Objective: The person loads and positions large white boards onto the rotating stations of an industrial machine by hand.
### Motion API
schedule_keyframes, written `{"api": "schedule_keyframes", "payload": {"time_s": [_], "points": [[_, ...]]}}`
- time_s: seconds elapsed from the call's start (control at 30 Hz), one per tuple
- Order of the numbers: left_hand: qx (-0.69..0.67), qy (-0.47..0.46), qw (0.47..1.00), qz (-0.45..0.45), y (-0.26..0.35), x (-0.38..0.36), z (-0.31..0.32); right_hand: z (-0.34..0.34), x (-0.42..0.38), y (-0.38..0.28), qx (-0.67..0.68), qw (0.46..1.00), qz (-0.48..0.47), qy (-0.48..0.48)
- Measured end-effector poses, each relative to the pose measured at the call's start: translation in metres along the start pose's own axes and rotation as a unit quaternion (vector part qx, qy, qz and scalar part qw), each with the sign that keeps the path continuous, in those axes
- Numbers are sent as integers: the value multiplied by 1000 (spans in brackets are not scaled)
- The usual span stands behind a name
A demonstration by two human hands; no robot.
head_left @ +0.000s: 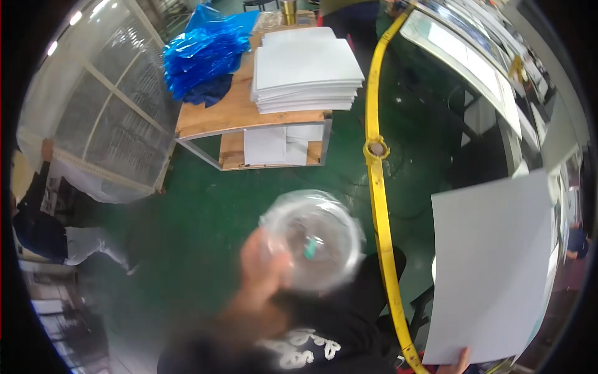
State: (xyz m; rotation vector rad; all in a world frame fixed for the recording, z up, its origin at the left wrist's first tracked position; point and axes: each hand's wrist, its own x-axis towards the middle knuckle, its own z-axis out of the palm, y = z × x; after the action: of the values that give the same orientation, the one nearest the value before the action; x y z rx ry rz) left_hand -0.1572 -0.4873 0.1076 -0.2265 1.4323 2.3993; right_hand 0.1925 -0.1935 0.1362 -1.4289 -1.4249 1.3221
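Scene lit evenly & bright from overhead; strip lamps glimpsed at far upper left of the clear plastic roll [311, 240]. Heavy fisheye warp w/ black vignette all round. Roll & left hand [261, 265] smeared by motion blur. Above them, stacked white sheets [305, 68] rendered sharp. Glare seen on blue film [205, 50] at upper left. Shadows soft.

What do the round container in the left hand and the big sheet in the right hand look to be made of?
The round container looks like clear, glossy plastic: the floor shows through it, though it is blurred. The sheet looks like matte white paper or thin card: flat, with no shine. The left hand grips the container; the right hand pinches the sheet's bottom edge.
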Motion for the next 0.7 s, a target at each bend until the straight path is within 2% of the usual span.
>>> {"api": "schedule_keyframes", "payload": {"time_s": [0.1, 0.23, 0.37, 0.47, 0.57, 0.67, 0.7], "points": [[-44, -122, 985, 118, 2, -53, 43, -32, 10, 22, 186, 980, 13, -65], [-17, -214, 960, 180, 11, -95, 56, -35, -7, 26, 144, 986, -74, -51], [70, -289, 928, 226, 30, -122, 43, -31, -23, 11, 158, 984, -51, -59], [120, -327, 905, 244, 40, -138, 37, -59, -18, 40, 191, 980, -55, -24], [150, -362, 884, 256, 44, -144, 37, -72, -19, 47, 181, 982, -49, -38], [171, -393, 864, 263, 42, -145, 39, -87, -14, 57, 227, 967, -56, -105], [178, -405, 857, 265, 41, -146, 40, -95, -10, 64, 212, 973, -48, -84]]}}
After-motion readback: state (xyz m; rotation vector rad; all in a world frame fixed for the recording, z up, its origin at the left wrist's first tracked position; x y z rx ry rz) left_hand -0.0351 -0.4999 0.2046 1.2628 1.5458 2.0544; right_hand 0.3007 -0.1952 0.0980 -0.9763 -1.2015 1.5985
